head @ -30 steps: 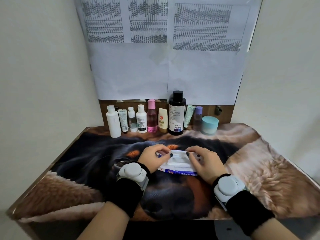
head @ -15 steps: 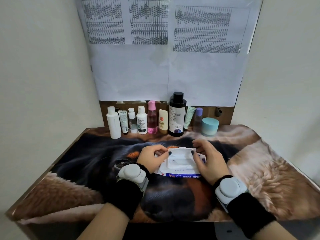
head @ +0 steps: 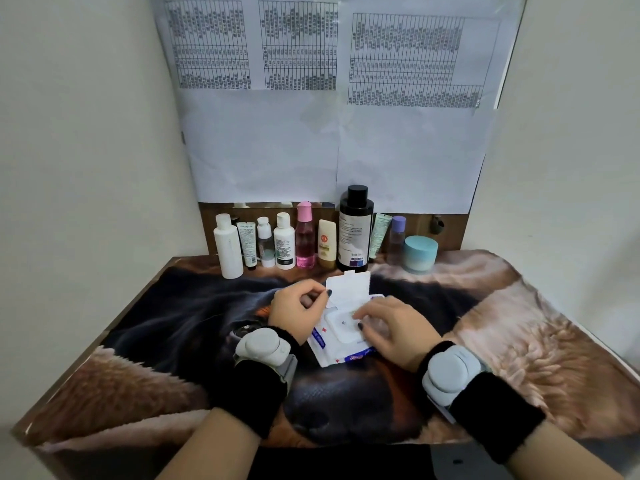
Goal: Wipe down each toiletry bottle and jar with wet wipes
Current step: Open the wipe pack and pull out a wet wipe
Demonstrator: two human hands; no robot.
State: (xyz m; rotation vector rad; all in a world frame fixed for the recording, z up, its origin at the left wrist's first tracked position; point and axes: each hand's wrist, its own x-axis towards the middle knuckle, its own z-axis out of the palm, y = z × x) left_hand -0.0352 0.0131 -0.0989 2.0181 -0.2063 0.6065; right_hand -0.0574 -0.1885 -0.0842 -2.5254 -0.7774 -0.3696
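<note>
The surface (head: 519,323) was covered by a cloth printed with a close-up dog's face, dark fur in the middle and tan fur toward the edges. It sat in a narrow nook between pale walls, and printed sheets of tables (head: 332,98) hung on the back wall above a brown wooden strip.

Along that back edge stood the toiletries in a row: a tall white bottle (head: 228,249), a slim white tube (head: 248,247), a small clear bottle (head: 265,242), a labelled white bottle (head: 284,242), a pink bottle (head: 305,237), a yellow tube (head: 327,249), a large dark bottle (head: 356,230), a pale green tube (head: 378,237), a purple-capped bottle (head: 397,237) and a teal jar (head: 420,253).

The wet wipes pack (head: 329,348) lay flat near the middle, well in front of the row and between the two hands. Its white lid (head: 348,285) stood flipped up toward the bottles.

The left hand (head: 298,308) was at the pack's left edge, fingers curled, its thumb and forefinger pinching the lid's near corner. The right hand (head: 391,327) rested on the pack's right side with bent fingers pressing down on the opening; whether it pinched a wipe could not be told. Both wrists wore black bands with grey devices.
</note>
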